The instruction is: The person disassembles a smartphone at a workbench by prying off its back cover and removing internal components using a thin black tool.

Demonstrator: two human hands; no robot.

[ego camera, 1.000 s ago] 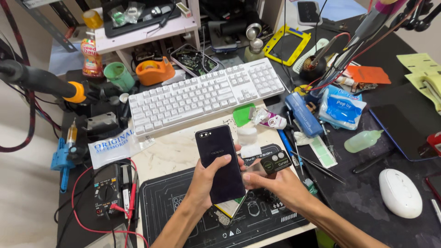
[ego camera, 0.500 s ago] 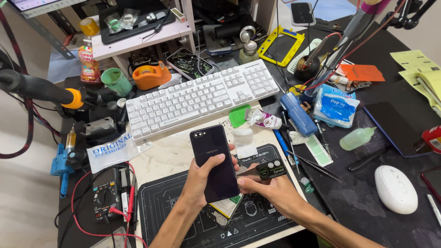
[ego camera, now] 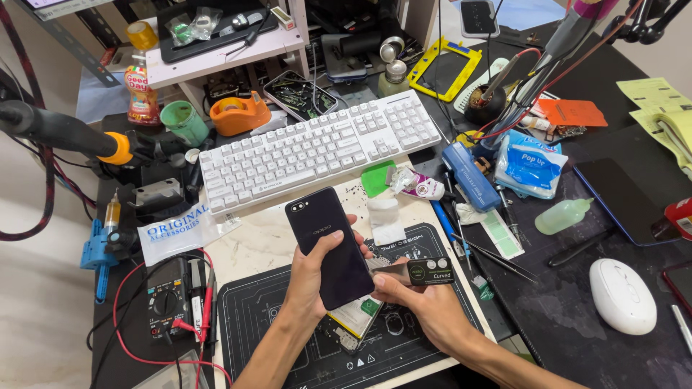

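Head view: black phone (ego camera: 329, 247) sat back-side up, glossy slab with rounded corners, camera lens at its top left corner, held above the dark printed work mat (ego camera: 288, 324). Left hand (ego camera: 313, 277) was wrapped round its lower half, thumb laid across the back. Right hand (ego camera: 418, 306) was closed on the phone's right edge and pinched a small flat black tool (ego camera: 425, 271) with a label. Versus a second earlier the phone had tilted slightly and sat lower in the grip; the tool stayed at the right edge, so the work was still on that edge. Under the phone lay a flat part with a green patch (ego camera: 360, 313). Further out on the cluttered counter (ego camera: 267, 238): white keyboard (ego camera: 317, 148), matte plastic; orange tape dispenser (ego camera: 240, 113); multimeter (ego camera: 167, 297) with red leads; smooth white mouse (ego camera: 621, 295).
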